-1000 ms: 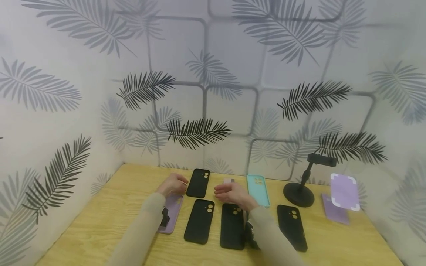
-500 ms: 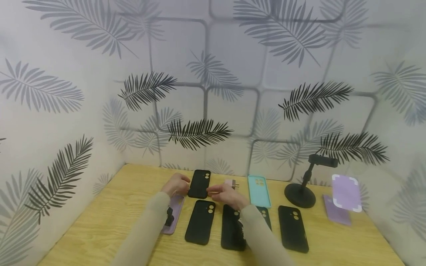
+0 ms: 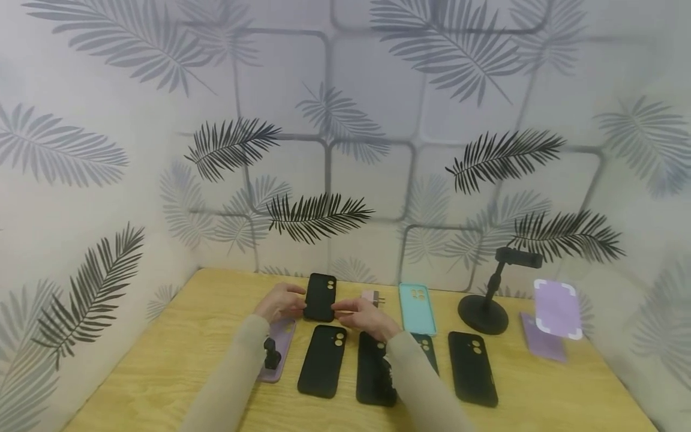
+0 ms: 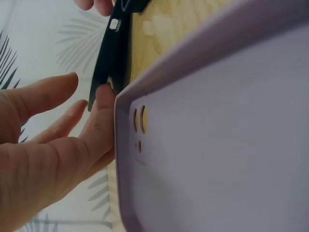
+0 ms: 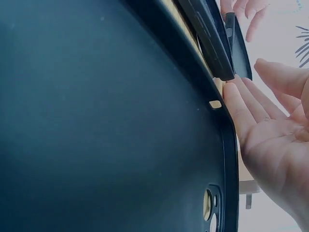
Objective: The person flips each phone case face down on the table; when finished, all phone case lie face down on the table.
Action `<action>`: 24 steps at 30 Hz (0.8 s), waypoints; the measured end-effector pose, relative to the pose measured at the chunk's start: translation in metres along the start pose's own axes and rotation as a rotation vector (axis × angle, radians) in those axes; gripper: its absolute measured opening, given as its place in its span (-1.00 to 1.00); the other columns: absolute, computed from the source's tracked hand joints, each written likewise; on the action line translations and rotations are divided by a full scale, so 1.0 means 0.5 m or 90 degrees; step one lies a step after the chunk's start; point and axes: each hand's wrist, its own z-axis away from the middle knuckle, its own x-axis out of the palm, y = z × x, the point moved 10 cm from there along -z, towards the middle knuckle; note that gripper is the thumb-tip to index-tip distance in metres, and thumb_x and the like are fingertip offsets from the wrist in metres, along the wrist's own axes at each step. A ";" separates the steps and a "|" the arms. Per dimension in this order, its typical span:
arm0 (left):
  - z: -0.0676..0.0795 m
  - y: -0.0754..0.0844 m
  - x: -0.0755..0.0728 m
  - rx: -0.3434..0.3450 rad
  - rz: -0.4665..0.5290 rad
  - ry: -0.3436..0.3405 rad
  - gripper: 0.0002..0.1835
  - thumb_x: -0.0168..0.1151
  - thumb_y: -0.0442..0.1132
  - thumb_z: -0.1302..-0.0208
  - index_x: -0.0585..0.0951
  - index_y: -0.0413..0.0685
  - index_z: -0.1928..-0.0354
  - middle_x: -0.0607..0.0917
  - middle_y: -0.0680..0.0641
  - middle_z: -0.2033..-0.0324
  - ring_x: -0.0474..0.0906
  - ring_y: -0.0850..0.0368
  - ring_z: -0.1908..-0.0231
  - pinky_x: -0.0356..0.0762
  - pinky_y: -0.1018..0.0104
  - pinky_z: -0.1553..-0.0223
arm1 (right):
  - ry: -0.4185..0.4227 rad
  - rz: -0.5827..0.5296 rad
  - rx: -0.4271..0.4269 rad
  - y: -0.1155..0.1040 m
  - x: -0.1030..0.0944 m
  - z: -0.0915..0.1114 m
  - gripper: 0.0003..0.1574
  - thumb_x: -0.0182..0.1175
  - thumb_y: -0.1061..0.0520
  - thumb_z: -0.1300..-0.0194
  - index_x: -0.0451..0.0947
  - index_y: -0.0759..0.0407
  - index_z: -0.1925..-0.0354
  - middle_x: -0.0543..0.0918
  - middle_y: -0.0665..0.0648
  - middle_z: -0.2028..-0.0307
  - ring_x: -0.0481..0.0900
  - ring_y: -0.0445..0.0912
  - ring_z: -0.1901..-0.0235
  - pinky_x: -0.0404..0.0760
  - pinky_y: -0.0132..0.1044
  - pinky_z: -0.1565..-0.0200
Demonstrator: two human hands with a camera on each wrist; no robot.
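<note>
A black phone case (image 3: 320, 298) lies at the back of the table between my two hands. My left hand (image 3: 282, 302) is at its left edge; in the left wrist view the fingers (image 4: 100, 118) touch that dark case while the thumb (image 4: 50, 92) stands apart. From the other side, my right hand (image 3: 369, 318) reaches in with fairly straight fingers at the case's lower right edge. The right wrist view shows its thumb (image 5: 280, 77) raised away from the fingers. A purple phone case (image 3: 282, 345) lies under the left wrist, and a black phone case (image 3: 372, 375) under the right.
Another black case (image 3: 322, 361) lies in front of the middle one. A small pale plug (image 3: 371, 296), a turquoise case (image 3: 417, 309), a black case (image 3: 472, 367) and a black stand (image 3: 484, 314) are to the right. A purple stand (image 3: 558, 309) stands farthest right.
My right hand has moved left to the back black case's edge, uncovering the plug and a dark case near the wrist. My left hand has stayed nearly in place.
</note>
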 end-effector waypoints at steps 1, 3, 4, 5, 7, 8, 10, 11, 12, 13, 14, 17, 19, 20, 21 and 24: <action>0.003 0.000 -0.001 -0.002 0.007 -0.002 -0.44 0.16 -0.58 -0.19 0.41 -0.38 -0.28 0.52 -0.44 -0.14 0.65 -0.10 0.06 0.68 0.15 0.06 | 0.000 -0.001 -0.001 0.000 0.001 -0.001 -0.45 0.02 0.35 -0.41 0.33 0.41 -0.33 0.32 0.41 -0.37 0.33 0.24 -0.35 0.44 0.02 -0.31; 0.006 -0.002 -0.001 -0.005 0.016 -0.008 -0.42 0.16 -0.56 -0.21 0.40 -0.34 -0.31 0.52 -0.43 -0.15 0.64 -0.07 0.07 0.68 0.13 0.04 | 0.002 0.002 0.005 0.003 0.002 -0.002 -0.46 0.03 0.34 -0.41 0.35 0.38 -0.33 0.34 0.38 -0.37 0.35 0.22 -0.35 0.44 0.01 -0.31; 0.008 -0.001 -0.001 -0.005 0.020 -0.011 -0.42 0.16 -0.56 -0.22 0.39 -0.32 -0.32 0.52 -0.42 -0.15 0.64 -0.05 0.08 0.67 0.12 0.03 | 0.004 0.004 0.005 0.003 0.003 -0.002 -0.46 0.04 0.34 -0.41 0.36 0.38 -0.33 0.34 0.38 -0.37 0.36 0.22 -0.34 0.45 0.01 -0.31; 0.009 -0.001 0.000 -0.006 0.027 -0.013 -0.41 0.17 -0.55 -0.22 0.39 -0.30 -0.33 0.53 -0.41 -0.15 0.65 -0.03 0.10 0.67 0.11 0.03 | 0.006 0.006 0.005 0.002 0.003 -0.002 -0.46 0.04 0.33 -0.41 0.36 0.38 -0.33 0.35 0.38 -0.36 0.37 0.21 -0.33 0.45 0.01 -0.31; 0.008 0.002 0.004 0.000 0.032 -0.021 -0.40 0.18 -0.52 -0.24 0.38 -0.26 -0.35 0.54 -0.39 -0.14 0.65 0.01 0.13 0.67 0.10 0.02 | 0.011 0.014 0.004 0.001 0.002 -0.002 -0.47 0.04 0.33 -0.41 0.37 0.38 -0.32 0.37 0.38 -0.35 0.39 0.21 -0.32 0.45 0.00 -0.30; 0.007 0.003 0.005 0.001 0.040 -0.023 -0.40 0.20 -0.50 -0.24 0.38 -0.23 -0.35 0.55 -0.37 -0.13 0.65 0.03 0.15 0.67 0.10 0.02 | 0.013 0.015 0.006 0.001 0.002 -0.001 -0.47 0.04 0.32 -0.41 0.37 0.37 -0.32 0.38 0.37 -0.35 0.39 0.20 -0.32 0.45 0.01 -0.31; 0.005 0.007 0.011 0.007 0.066 -0.032 -0.38 0.22 -0.48 -0.25 0.36 -0.20 -0.37 0.55 -0.35 -0.12 0.65 0.05 0.15 0.66 0.09 -0.01 | 0.020 0.017 0.004 -0.001 0.001 -0.001 -0.47 0.04 0.32 -0.42 0.37 0.39 -0.32 0.39 0.38 -0.33 0.40 0.20 -0.31 0.45 0.01 -0.30; 0.004 0.009 0.014 0.010 0.079 -0.036 -0.36 0.23 -0.47 -0.25 0.35 -0.18 -0.38 0.56 -0.35 -0.12 0.65 0.05 0.15 0.66 0.08 -0.02 | 0.024 0.017 0.006 -0.002 0.000 0.000 -0.48 0.04 0.30 -0.42 0.37 0.38 -0.32 0.40 0.38 -0.33 0.41 0.20 -0.31 0.45 0.01 -0.30; 0.003 0.011 0.017 0.012 0.094 -0.041 -0.35 0.23 -0.47 -0.26 0.33 -0.17 -0.39 0.57 -0.35 -0.11 0.66 0.04 0.13 0.65 0.07 -0.04 | 0.028 0.016 0.008 -0.002 0.000 0.000 -0.48 0.04 0.29 -0.43 0.37 0.37 -0.32 0.41 0.37 -0.32 0.41 0.19 -0.30 0.46 0.01 -0.30; 0.002 0.013 0.020 0.013 0.111 -0.047 -0.34 0.24 -0.47 -0.26 0.32 -0.15 -0.40 0.57 -0.36 -0.11 0.67 0.02 0.11 0.64 0.05 -0.06 | 0.031 0.013 0.010 -0.003 0.000 0.000 -0.48 0.05 0.27 -0.43 0.38 0.36 -0.32 0.42 0.36 -0.32 0.42 0.18 -0.30 0.47 0.00 -0.29; 0.002 0.015 0.024 0.013 0.127 -0.052 -0.33 0.24 -0.47 -0.26 0.31 -0.14 -0.41 0.58 -0.37 -0.11 0.68 0.00 0.09 0.63 0.04 -0.08 | 0.033 0.005 0.011 -0.004 0.001 0.000 -0.48 0.05 0.26 -0.44 0.37 0.36 -0.32 0.42 0.37 -0.31 0.42 0.18 -0.30 0.48 0.01 -0.29; 0.003 0.021 0.035 0.013 0.170 -0.073 -0.32 0.23 -0.47 -0.28 0.28 -0.13 -0.43 0.58 -0.40 -0.12 0.69 -0.09 0.04 0.60 -0.03 -0.11 | 0.031 -0.025 0.008 -0.007 0.007 -0.004 -0.46 0.05 0.24 -0.46 0.34 0.38 -0.33 0.41 0.38 -0.32 0.42 0.19 -0.29 0.50 0.00 -0.27; 0.005 0.025 0.043 0.014 0.193 -0.090 -0.32 0.21 -0.47 -0.30 0.25 -0.11 -0.44 0.57 -0.42 -0.13 0.68 -0.15 0.01 0.57 -0.06 -0.14 | 0.029 -0.047 0.010 -0.009 0.011 -0.008 -0.46 0.04 0.22 -0.48 0.32 0.38 -0.34 0.39 0.39 -0.33 0.40 0.21 -0.30 0.50 0.01 -0.27; 0.006 0.027 0.046 0.015 0.203 -0.098 -0.32 0.20 -0.47 -0.31 0.24 -0.11 -0.44 0.56 -0.43 -0.14 0.67 -0.17 0.00 0.56 -0.08 -0.14 | 0.029 -0.057 0.012 -0.009 0.013 -0.009 -0.46 0.02 0.21 -0.49 0.31 0.39 -0.35 0.38 0.39 -0.34 0.39 0.22 -0.31 0.49 0.02 -0.27; 0.006 0.028 0.049 0.015 0.215 -0.105 -0.31 0.20 -0.47 -0.31 0.24 -0.11 -0.45 0.54 -0.44 -0.15 0.66 -0.18 -0.01 0.55 -0.09 -0.15 | 0.031 -0.060 0.014 -0.010 0.014 -0.011 -0.46 0.01 0.19 -0.50 0.31 0.38 -0.35 0.38 0.39 -0.34 0.39 0.22 -0.31 0.50 0.02 -0.26; 0.008 0.031 0.057 0.019 0.232 -0.121 -0.33 0.18 -0.44 -0.34 0.22 -0.11 -0.45 0.51 -0.45 -0.19 0.64 -0.21 -0.04 0.54 -0.10 -0.15 | 0.039 -0.068 0.029 -0.011 0.016 -0.013 -0.46 0.00 0.13 -0.52 0.32 0.34 -0.35 0.40 0.37 -0.32 0.40 0.20 -0.31 0.51 0.03 -0.26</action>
